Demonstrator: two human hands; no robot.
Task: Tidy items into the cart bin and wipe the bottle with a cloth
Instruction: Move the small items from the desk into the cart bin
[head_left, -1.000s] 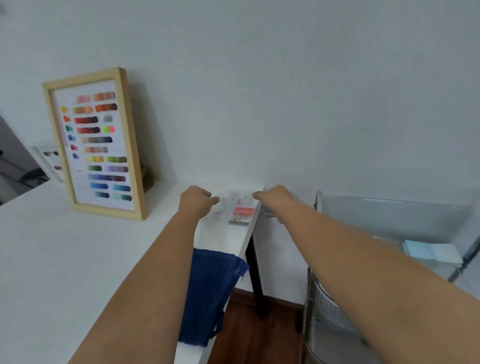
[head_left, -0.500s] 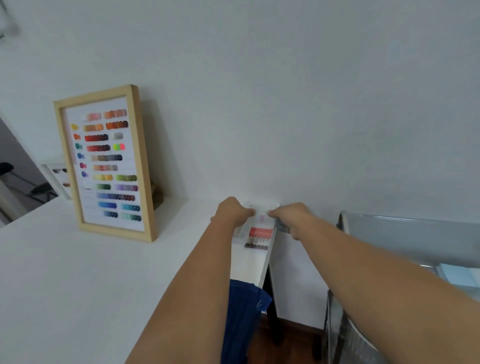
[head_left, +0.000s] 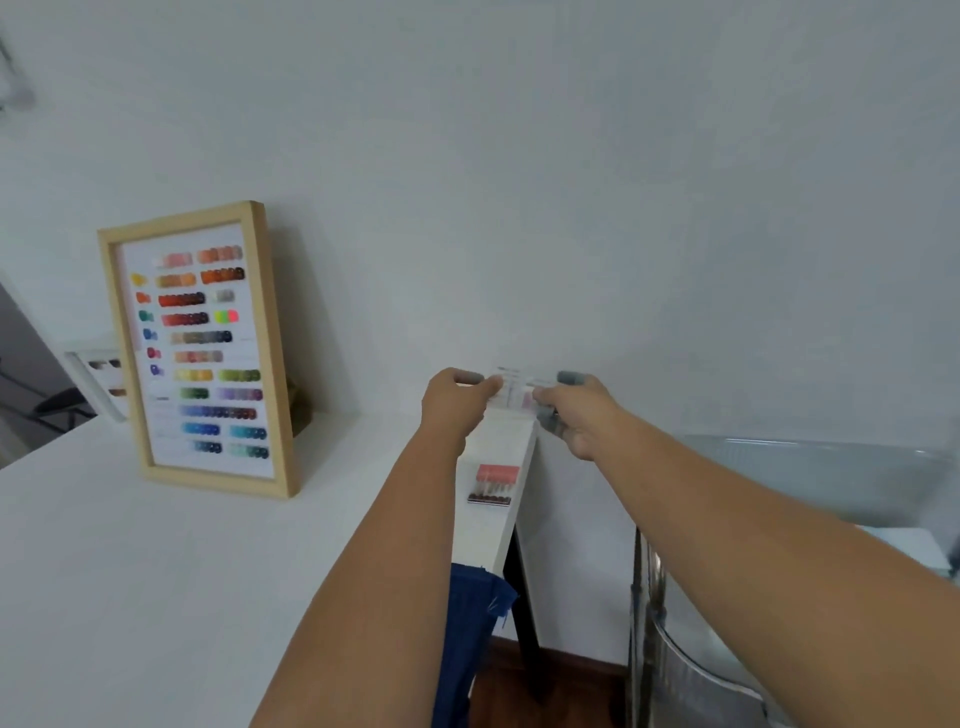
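Hands: left hand (head_left: 457, 397) and right hand (head_left: 576, 415) each pinch an end of a clear packet (head_left: 515, 397) at frame centre — likely lifting it level.
Red-topped pack (head_left: 493, 484): lies just below on the table (head_left: 156, 571).
Cart bin (head_left: 810, 483): lower right — bottle unseen.

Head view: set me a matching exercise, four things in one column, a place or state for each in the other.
Things:
1. framed colour chart
2. blue cloth
3. clear card
4. small red-topped pack

Places or states:
A. lying flat near the table's right edge
B. hanging over the table edge
C. leaning against the wall
D. pinched between left hand and right hand

Pairs: 1-C, 2-B, 3-D, 4-A
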